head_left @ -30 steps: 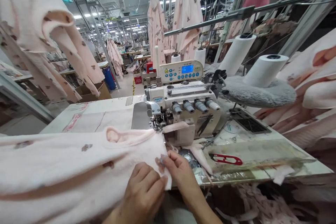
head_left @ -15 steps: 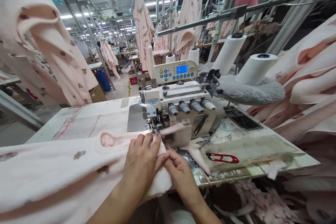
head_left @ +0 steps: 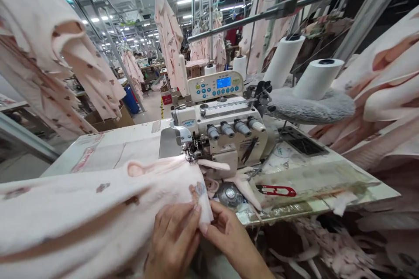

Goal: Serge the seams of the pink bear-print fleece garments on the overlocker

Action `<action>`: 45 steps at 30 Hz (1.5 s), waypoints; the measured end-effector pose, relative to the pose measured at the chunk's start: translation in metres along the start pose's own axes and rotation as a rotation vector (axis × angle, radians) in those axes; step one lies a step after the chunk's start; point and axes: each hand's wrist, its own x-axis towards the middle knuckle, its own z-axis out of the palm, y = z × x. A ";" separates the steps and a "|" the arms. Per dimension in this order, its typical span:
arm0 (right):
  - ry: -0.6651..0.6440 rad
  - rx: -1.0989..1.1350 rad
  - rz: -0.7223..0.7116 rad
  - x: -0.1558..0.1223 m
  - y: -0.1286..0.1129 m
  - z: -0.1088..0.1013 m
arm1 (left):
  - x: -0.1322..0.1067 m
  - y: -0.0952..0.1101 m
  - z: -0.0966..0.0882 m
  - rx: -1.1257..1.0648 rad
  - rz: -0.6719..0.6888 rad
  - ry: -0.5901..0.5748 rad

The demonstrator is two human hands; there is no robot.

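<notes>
A pale pink fleece garment [head_left: 157, 183] with small printed figures lies across the left of the table, its right end running under the presser foot of a white overlock sewing machine [head_left: 219, 117]. Below the foot, my left hand [head_left: 178, 231] is closed on the garment's near edge, close to a brown and grey print. My right hand [head_left: 225, 231] pinches the right corner of the same edge between thumb and fingers. The two hands are close together at the table's front. A narrow fabric strip [head_left: 214, 165] sticks out to the right of the foot.
Red-handled thread snips [head_left: 278, 190] lie on the table's right side. White thread cones [head_left: 319, 79] stand behind, near a grey fluffy cover [head_left: 310, 104]. Pink garments [head_left: 81, 52] hang at left and at right. Fabric scraps [head_left: 330, 248] are heaped below the table edge.
Both hands have moved down and toward me, away from the presser foot, to the garment's near edge. The printed figure near the corner now shows. The camera view has shifted slightly.
</notes>
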 end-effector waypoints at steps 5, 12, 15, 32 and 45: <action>-0.038 -0.098 0.007 -0.009 -0.005 0.006 | 0.005 0.005 -0.007 -0.077 0.011 0.078; -0.043 -0.588 -0.256 -0.018 0.000 -0.002 | 0.014 0.007 -0.013 -0.015 0.064 0.090; 0.143 -0.982 -0.638 -0.014 -0.004 -0.012 | 0.016 0.010 -0.017 -0.009 0.057 0.088; 0.228 -1.199 -1.033 0.023 -0.014 -0.019 | 0.098 -0.090 0.015 0.057 -0.519 -0.466; 0.301 -1.327 -0.972 0.057 -0.025 -0.023 | 0.125 -0.131 0.040 0.109 -0.571 -0.475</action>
